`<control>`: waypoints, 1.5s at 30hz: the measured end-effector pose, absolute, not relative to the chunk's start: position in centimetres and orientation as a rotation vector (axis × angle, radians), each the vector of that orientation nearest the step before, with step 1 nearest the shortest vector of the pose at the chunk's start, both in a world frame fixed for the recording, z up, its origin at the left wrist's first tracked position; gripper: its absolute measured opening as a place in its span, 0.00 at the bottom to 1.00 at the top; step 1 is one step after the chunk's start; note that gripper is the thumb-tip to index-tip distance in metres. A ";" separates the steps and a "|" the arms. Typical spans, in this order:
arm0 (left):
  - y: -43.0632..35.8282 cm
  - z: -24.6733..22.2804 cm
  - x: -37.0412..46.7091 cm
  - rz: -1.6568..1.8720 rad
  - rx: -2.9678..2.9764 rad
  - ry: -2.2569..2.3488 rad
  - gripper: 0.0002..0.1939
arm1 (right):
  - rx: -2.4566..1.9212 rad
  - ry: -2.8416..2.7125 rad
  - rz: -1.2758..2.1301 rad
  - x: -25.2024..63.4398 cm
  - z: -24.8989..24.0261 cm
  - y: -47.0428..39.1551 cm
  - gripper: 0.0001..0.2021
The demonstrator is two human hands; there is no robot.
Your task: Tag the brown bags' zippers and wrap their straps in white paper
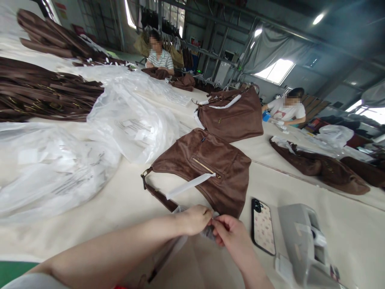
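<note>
A brown handbag [221, 156] lies flat on the pale table in front of me, its strap [159, 196] curving toward me. From its gold zipper [203, 165] a white paper strip [189, 186] sticks out. At the bag's near corner, my left hand [195, 220] and my right hand [230, 230] meet with fingers pinched. Between and below them shows thin translucent wrapping [209, 232], around or beside the strap end; my fingers hide which. Both hands are closed on this wrapping.
Right of my hands lie a phone [263, 226] and a grey tape dispenser [296, 237]. Another brown bag [233, 114] is behind. Clear plastic bags [60, 168] and piled brown straps [39, 92] cover the left. Two people [159, 58] work across the table.
</note>
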State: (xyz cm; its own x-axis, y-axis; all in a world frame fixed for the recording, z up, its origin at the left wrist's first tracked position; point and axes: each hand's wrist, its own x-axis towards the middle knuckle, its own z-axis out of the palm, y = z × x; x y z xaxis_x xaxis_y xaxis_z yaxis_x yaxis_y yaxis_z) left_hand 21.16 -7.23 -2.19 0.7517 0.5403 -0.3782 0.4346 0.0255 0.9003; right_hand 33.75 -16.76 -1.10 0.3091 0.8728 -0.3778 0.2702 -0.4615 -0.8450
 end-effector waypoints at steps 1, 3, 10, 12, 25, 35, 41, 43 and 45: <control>-7.1 -2.4 21.2 0.069 1.557 0.825 0.20 | -1.904 -1.038 1.128 33.7 -1.2 -17.0 0.10; -7.1 -2.8 21.1 0.025 1.502 0.857 0.20 | -1.913 -1.079 1.086 33.5 -1.4 -17.6 0.11; -7.2 -2.1 21.1 -0.049 1.312 0.880 0.21 | -1.980 -1.034 1.053 33.0 -2.1 -18.7 0.15; -7.1 -1.8 21.0 -0.072 1.274 0.884 0.21 | -2.004 -1.061 1.059 32.9 -2.0 -18.6 0.14; -7.3 -1.3 20.3 -0.290 0.271 0.394 0.18 | -1.959 -1.018 1.047 33.0 -1.5 -17.8 0.12; -8.9 -0.7 20.3 0.041 1.147 0.731 0.24 | -2.137 -1.209 0.992 34.0 -1.1 -16.5 0.10; -9.5 -0.5 20.1 0.159 2.420 0.835 0.16 | -2.066 -1.151 0.989 35.0 -0.1 -18.1 0.13; -9.6 -0.5 20.1 0.079 2.589 0.780 0.13 | -2.041 -1.108 0.982 35.1 0.0 -18.4 0.16; -9.8 -0.7 20.0 0.040 2.699 0.717 0.10 | -2.028 -1.057 0.980 34.9 0.2 -18.5 0.21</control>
